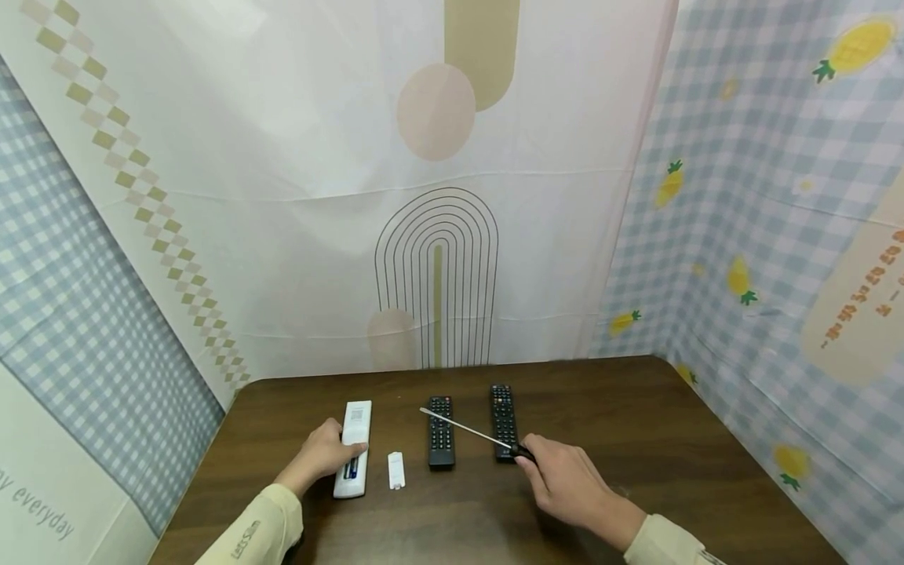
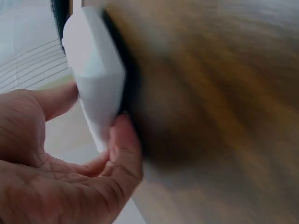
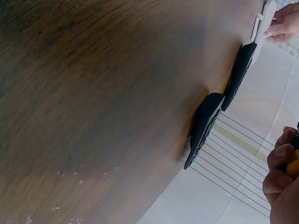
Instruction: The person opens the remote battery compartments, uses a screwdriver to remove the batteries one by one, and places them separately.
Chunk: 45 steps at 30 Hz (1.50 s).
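My left hand (image 1: 323,450) grips a white remote control (image 1: 358,424) lying face down at the left of the table, thumb on one side and fingers on the other. Its battery compartment is uncovered, and dark batteries (image 1: 351,468) show inside. The left wrist view has the end of this white remote (image 2: 96,60) between thumb and fingers. Just right of it lies the small white battery cover (image 1: 396,471). My right hand (image 1: 568,480) holds a screwdriver (image 1: 466,428), its thin metal shaft pointing left above two black remotes. Part of its yellow and black handle (image 3: 293,165) shows in the right wrist view.
One black remote (image 1: 441,451) lies face up mid-table, and a longer black remote (image 1: 504,416) lies to its right, near the screwdriver handle. Under everything is a dark wooden table (image 1: 614,408). A patterned white cloth (image 1: 318,259) hangs behind, with checked cloth (image 1: 706,235) at the right.
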Available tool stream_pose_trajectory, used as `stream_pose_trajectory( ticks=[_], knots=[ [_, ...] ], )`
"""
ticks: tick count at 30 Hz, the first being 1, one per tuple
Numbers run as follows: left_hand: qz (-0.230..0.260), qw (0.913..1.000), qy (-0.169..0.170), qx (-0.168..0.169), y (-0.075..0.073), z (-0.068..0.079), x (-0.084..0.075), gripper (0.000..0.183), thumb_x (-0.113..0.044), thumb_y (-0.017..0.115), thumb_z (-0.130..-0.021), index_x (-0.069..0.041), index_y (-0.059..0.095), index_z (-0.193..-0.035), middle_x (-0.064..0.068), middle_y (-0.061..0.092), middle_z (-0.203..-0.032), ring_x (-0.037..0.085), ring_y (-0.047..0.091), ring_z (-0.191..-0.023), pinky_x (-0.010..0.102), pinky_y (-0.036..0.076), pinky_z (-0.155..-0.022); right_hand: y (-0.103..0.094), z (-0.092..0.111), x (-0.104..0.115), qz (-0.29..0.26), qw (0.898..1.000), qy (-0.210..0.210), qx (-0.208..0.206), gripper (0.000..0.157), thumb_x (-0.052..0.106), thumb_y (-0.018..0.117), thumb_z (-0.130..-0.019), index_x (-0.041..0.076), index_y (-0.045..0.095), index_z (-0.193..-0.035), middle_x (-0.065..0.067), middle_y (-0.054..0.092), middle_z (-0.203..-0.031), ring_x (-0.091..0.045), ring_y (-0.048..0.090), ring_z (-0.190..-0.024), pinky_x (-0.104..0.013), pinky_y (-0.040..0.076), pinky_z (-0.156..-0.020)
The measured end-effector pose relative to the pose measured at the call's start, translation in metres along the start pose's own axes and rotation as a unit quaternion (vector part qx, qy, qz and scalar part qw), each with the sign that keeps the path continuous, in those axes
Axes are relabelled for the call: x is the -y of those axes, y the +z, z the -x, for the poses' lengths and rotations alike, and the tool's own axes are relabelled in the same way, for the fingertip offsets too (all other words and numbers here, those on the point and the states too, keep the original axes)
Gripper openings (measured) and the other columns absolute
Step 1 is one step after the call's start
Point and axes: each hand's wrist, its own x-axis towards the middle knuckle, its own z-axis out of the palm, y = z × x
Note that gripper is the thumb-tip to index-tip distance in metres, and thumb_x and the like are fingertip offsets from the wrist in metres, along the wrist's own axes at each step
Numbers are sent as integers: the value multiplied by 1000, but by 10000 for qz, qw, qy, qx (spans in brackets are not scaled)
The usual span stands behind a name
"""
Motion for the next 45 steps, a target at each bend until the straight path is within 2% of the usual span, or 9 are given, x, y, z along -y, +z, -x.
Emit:
stream_pose_trajectory(
  ticks=[8, 16, 22, 29, 32, 38, 40, 45],
  knots=[
    [350, 9990, -178, 206, 1, -2, -3, 38, -27, 87, -89, 3, 64, -86, 14, 69, -79, 22, 66, -72, 32, 54, -60, -1, -2, 2, -5, 9999, 52, 110, 12, 21, 68, -105, 20, 59, -97, 18, 44, -73, 7, 33, -60, -14, 30, -50],
    [538, 9978, -315, 239, 3, 2, -5, 36, -28, 85, -91, 0, 64, -82, 12, 69, -77, 20, 65, -71, 30, 53, -59, 1, -2, 2, 63, 10000, -23, 2, 13, 20, 72, -102, 21, 59, -97, 20, 44, -73, 8, 32, -60, -12, 29, -50],
    [849, 9955, -395, 106, 2, 4, 0, 35, -22, 79, -94, 6, 59, -95, 17, 66, -84, 24, 68, -73, 36, 61, -59, 1, -1, 0, 168, 9995, -186, -186, 14, 18, 75, -99, 20, 61, -98, 20, 44, -73, 9, 33, -62, -11, 29, -52],
    [1130, 9934, -219, -25, -9, 0, 1, 38, -21, 69, -102, 11, 52, -110, 24, 63, -93, 28, 69, -78, 39, 62, -58, -6, -6, -3, 251, 9988, -248, -329, 13, 16, 75, -98, 18, 62, -97, 18, 45, -72, 8, 32, -61, -12, 29, -52],
    [1500, 9885, -111, -168, -18, -3, -3, 39, -23, 66, -105, 11, 51, -116, 25, 65, -100, 24, 69, -82, 37, 62, -61, -9, -9, -4, 227, 9988, -244, -369, 13, 16, 75, -99, 18, 62, -97, 18, 46, -72, 8, 32, -61, -12, 29, -52],
    [2584, 9656, 59, -276, -32, -8, -21, 41, -22, 57, -111, 10, 42, -132, 27, 66, -112, 18, 71, -85, 35, 63, -67, -11, -11, -3, 228, 9990, -170, -349, 13, 17, 76, -98, 18, 63, -97, 17, 49, -73, 8, 34, -61, -13, 31, -51],
    [2718, 9617, 101, -324, -33, -7, -26, 41, -22, 55, -112, 10, 39, -133, 26, 65, -114, 16, 70, -86, 33, 62, -68, -9, -11, -1, 262, 9991, -150, -305, 13, 18, 76, -98, 18, 64, -98, 17, 53, -74, 8, 37, -62, -14, 33, -52],
    [2772, 9592, 220, -511, -34, -3, -36, 42, -24, 56, -112, 9, 40, -133, 24, 66, -113, 15, 68, -86, 30, 59, -67, -2, -16, 12, 172, 9993, -251, -225, 12, 19, 76, -98, 19, 64, -100, 15, 59, -78, 7, 43, -65, -17, 39, -54]
  ],
)
